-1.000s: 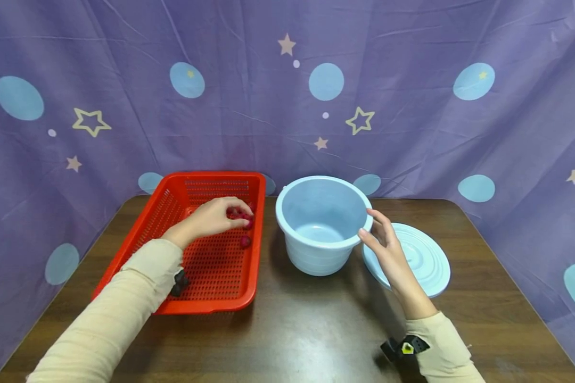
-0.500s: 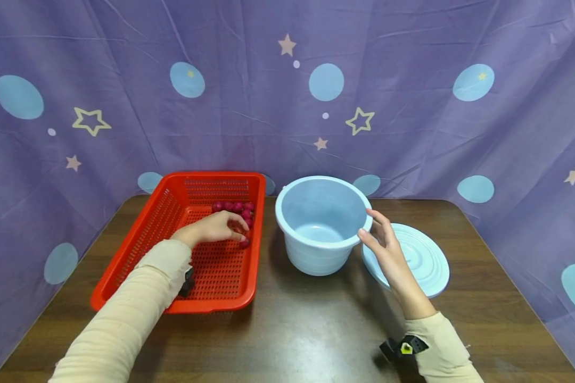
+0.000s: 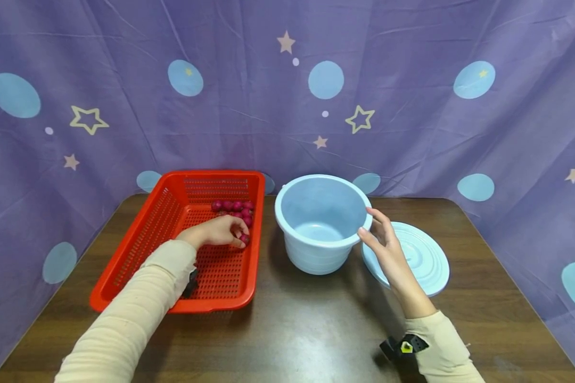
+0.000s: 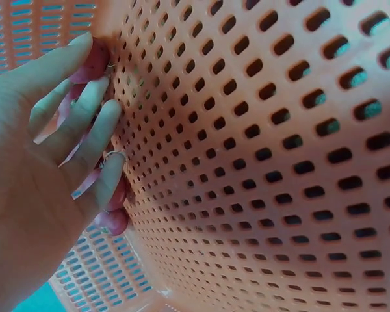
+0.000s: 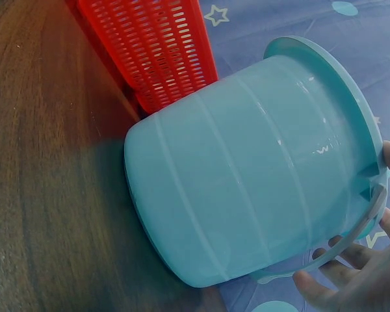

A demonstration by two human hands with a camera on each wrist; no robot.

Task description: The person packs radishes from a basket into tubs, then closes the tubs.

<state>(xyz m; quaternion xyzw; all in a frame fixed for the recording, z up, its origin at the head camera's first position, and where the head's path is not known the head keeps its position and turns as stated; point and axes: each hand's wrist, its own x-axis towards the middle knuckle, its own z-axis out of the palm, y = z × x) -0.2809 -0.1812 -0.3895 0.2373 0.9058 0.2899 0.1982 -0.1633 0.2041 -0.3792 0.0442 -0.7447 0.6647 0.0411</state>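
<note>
Inside the red perforated basket (image 3: 256, 255), my left hand (image 3: 215, 231) pinches a round magenta radish (image 3: 244, 239) between thumb and fingertips, close to the right wall. The left wrist view shows this radish (image 4: 94, 62) at the thumb tip, with other radishes partly hidden behind the fingers. Several more radishes (image 3: 237, 206) lie along the basket's far right corner. My right hand (image 3: 385, 244) holds the rim of a light blue bucket (image 3: 316, 255), thumb and index finger at its edge. In the right wrist view, its other fingers curl near the bucket's handle (image 5: 351, 237). The bucket's visible inside is bare.
A round light blue lid (image 3: 417, 258) lies on the wooden table (image 3: 306, 330) to the right of the bucket, partly behind the right hand. A purple curtain (image 3: 268, 106) with stars and dots hangs just behind the table's far edge.
My left hand has moved from the far group of radishes toward the nearer single radish and now pinches it. The right hand has stayed at the bucket's rim.
</note>
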